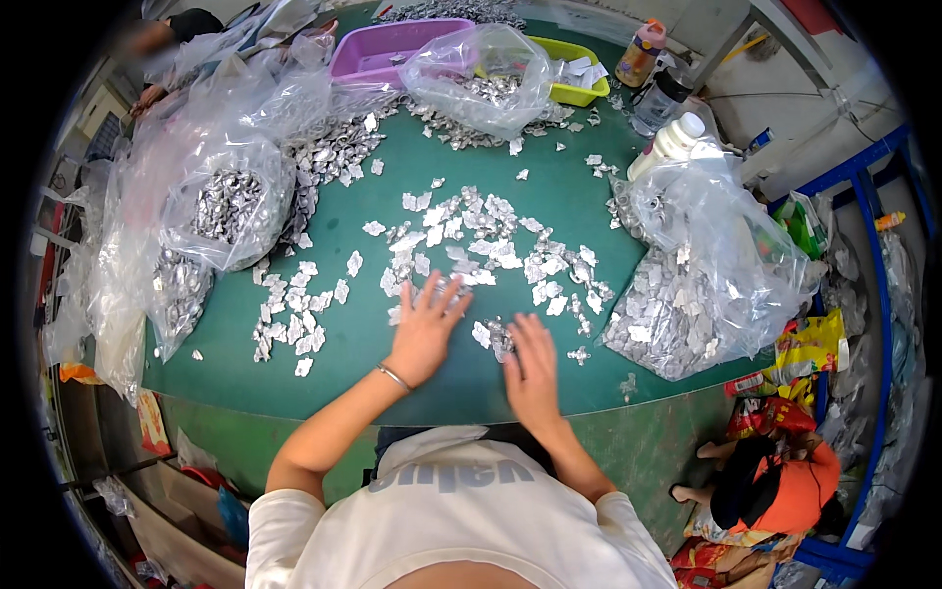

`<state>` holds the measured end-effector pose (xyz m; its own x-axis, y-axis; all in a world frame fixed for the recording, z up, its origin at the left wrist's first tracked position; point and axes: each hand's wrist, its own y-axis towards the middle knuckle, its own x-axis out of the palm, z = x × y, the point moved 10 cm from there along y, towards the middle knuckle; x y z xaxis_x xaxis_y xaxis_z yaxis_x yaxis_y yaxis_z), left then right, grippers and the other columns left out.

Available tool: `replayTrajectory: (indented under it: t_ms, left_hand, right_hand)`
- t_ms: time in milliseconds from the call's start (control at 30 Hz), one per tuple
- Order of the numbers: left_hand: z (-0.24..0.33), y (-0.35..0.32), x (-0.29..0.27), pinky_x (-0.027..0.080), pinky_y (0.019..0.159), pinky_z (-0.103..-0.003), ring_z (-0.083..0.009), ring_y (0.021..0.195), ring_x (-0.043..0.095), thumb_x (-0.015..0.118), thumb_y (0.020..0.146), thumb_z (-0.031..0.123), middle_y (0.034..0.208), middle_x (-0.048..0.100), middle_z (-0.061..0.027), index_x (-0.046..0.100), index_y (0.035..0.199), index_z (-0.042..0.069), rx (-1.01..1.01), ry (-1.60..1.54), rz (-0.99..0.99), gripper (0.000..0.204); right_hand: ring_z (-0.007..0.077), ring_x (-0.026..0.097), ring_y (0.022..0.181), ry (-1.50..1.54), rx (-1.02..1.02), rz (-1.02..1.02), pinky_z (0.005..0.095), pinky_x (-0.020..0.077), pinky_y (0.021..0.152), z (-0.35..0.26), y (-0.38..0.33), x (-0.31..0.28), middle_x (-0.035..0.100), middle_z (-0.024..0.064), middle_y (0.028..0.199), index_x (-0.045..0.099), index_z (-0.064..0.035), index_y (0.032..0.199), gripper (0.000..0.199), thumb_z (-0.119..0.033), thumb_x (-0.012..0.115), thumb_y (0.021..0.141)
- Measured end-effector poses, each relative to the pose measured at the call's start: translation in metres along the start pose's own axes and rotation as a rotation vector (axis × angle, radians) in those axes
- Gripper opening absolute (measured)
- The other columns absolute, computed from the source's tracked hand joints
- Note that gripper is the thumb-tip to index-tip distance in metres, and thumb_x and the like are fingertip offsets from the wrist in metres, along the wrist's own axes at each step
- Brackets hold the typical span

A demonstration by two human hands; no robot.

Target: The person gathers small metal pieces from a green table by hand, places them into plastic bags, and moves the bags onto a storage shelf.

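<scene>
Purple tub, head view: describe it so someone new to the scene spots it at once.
Start from the green table and go to its far edge. The purple tub sits there left of centre, a shallow rectangular plastic basin, partly behind a clear bag of silvery pieces. The yellow-green tub just right of it is the only other basin.

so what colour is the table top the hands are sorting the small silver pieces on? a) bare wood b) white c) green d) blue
c: the left hand and right hand rest on a dark green table top, with the small silver pieces scattered across it between clear plastic bags of the same pieces.
</scene>
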<state>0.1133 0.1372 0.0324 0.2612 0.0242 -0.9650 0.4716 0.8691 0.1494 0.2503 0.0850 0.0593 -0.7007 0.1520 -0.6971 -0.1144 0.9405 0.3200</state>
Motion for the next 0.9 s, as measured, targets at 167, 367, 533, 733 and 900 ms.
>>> replayTrajectory:
  t_ms: [167, 367, 533, 733, 900]
  left_hand:
    - [-0.007, -0.013, -0.016, 0.02, 0.105, -0.064, -0.0349, 0.135, 0.027, 0.056, 0.071, -0.004, 0.143, 0.036, -0.0109, 0.05, 0.129, 0.008, -0.068, -0.033, 0.042, 0.06]
    - [0.069, -0.005, -0.001, 0.028, 0.105, -0.056, -0.0319, 0.13, 0.038, 0.061, 0.077, 0.002, 0.137, 0.044, -0.0117, 0.054, 0.123, 0.009, 0.221, -0.35, 0.005, 0.047]
    - [0.058, 0.005, -0.001, 0.033, 0.102, -0.052, -0.0341, 0.115, 0.051, 0.062, 0.074, -0.003, 0.116, 0.059, -0.0117, 0.061, 0.11, 0.008, 0.201, -0.377, 0.114, 0.038]
    - [0.031, 0.009, -0.015, 0.024, 0.108, -0.054, -0.0315, 0.112, 0.053, 0.057, 0.077, -0.007, 0.104, 0.058, -0.0109, 0.062, 0.1, 0.005, 0.102, -0.38, 0.165, 0.026]
    - [0.025, 0.012, -0.019, 0.021, 0.11, -0.053, -0.0295, 0.111, 0.053, 0.059, 0.078, -0.004, 0.105, 0.058, -0.0103, 0.061, 0.098, 0.004, 0.043, -0.322, 0.166, 0.022]
  right_hand:
    - [0.0369, 0.042, 0.125, -0.452, 0.167, 0.174, 0.0513, 0.0261, 0.105, 0.047, 0.001, -0.049, 0.049, 0.0204, 0.129, 0.048, 0.0059, 0.124, 0.042, -0.013, 0.056, 0.087]
    - [0.0367, 0.034, 0.132, -0.482, 0.177, -0.026, 0.058, 0.0171, 0.108, 0.043, -0.012, -0.016, 0.042, 0.0213, 0.137, 0.043, 0.0073, 0.13, 0.051, -0.02, 0.056, 0.088]
    - [0.0356, 0.031, 0.133, -0.447, 0.145, -0.016, 0.0568, 0.0226, 0.106, 0.051, 0.008, -0.021, 0.037, 0.0217, 0.14, 0.041, 0.0073, 0.131, 0.055, -0.027, 0.053, 0.09]
    - [0.0374, 0.029, 0.134, -0.306, 0.099, -0.052, 0.0526, 0.0242, 0.108, 0.038, -0.007, 0.0, 0.034, 0.0217, 0.142, 0.039, 0.007, 0.132, 0.058, -0.029, 0.056, 0.089]
    - [0.0387, 0.025, 0.136, -0.265, 0.138, -0.015, 0.0503, 0.0248, 0.109, 0.027, -0.015, -0.007, 0.03, 0.022, 0.144, 0.038, 0.0074, 0.133, 0.058, -0.028, 0.056, 0.09]
